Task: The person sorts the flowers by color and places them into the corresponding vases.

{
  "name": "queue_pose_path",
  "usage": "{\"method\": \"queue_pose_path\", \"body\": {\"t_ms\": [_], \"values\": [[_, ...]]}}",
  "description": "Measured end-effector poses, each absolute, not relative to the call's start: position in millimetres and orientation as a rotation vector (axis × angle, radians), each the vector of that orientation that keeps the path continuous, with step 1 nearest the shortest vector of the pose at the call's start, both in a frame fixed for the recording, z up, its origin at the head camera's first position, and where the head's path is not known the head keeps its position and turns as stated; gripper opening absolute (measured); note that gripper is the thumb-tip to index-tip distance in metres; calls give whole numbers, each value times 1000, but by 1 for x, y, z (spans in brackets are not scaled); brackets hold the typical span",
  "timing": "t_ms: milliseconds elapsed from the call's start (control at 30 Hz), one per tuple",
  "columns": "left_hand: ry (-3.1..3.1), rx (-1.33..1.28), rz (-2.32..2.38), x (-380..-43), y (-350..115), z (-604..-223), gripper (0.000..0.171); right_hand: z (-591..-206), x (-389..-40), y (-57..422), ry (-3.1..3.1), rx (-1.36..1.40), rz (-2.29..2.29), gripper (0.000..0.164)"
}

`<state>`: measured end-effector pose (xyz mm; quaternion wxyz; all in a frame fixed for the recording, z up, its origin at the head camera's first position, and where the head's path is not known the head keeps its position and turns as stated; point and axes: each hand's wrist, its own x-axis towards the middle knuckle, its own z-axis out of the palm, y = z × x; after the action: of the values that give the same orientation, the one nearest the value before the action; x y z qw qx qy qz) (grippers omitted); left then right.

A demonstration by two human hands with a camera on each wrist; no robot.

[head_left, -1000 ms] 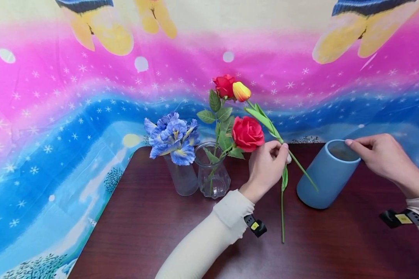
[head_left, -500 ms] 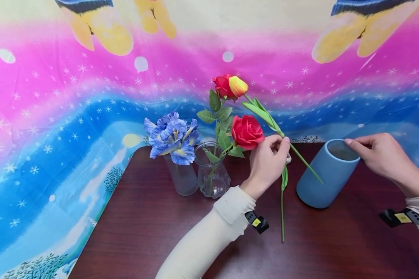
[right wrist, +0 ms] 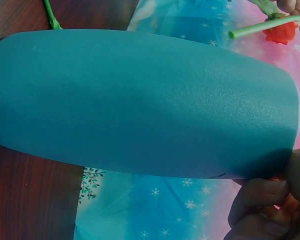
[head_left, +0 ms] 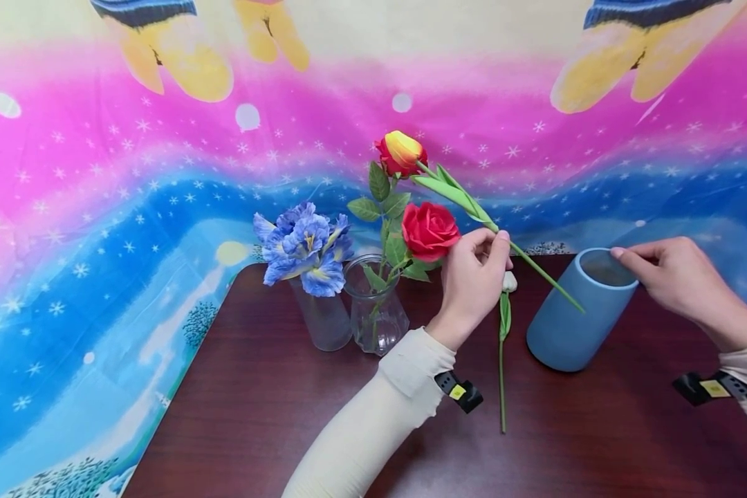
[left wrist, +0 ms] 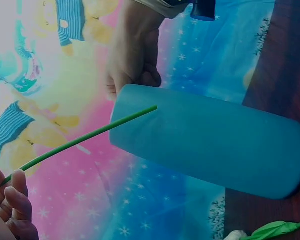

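My left hand (head_left: 472,283) pinches the green stem of a yellow-and-red tulip (head_left: 404,146) between thumb and fingers. The stem slants down to the right, and its lower end (left wrist: 152,108) lies in front of the outer wall of a blue vase (head_left: 579,321) in the head view. Whether stem and vase touch, I cannot tell. With thumb and fingers my right hand (head_left: 691,290) grips the vase's rim at its right side; fingers (right wrist: 260,197) show at that rim in the right wrist view. Below the left hand, a white tulip (head_left: 508,281) lies on the table.
A clear glass vase (head_left: 380,328) holding red roses (head_left: 430,232) stands left of the left hand. Beside it, another vase (head_left: 326,325) bears blue flowers (head_left: 308,242). All stand on a dark wooden table (head_left: 255,415), with a colourful printed cloth (head_left: 324,97) hanging behind.
The left hand has moved up slightly, lifting the tulip stem's end toward the vase rim. The tulip's bloom has shifted left, now overlapping the rear rose. The right hand and vase look still.
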<state>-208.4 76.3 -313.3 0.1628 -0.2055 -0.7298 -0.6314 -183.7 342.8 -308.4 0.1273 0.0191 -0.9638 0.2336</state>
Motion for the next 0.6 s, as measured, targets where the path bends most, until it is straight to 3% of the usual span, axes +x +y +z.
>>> {"method": "queue_pose_path", "body": {"t_ms": [600], "values": [[-1950,-620,-1816,-211,77,-298,30,-309,-183,343,-2777,14,727,59]]}}
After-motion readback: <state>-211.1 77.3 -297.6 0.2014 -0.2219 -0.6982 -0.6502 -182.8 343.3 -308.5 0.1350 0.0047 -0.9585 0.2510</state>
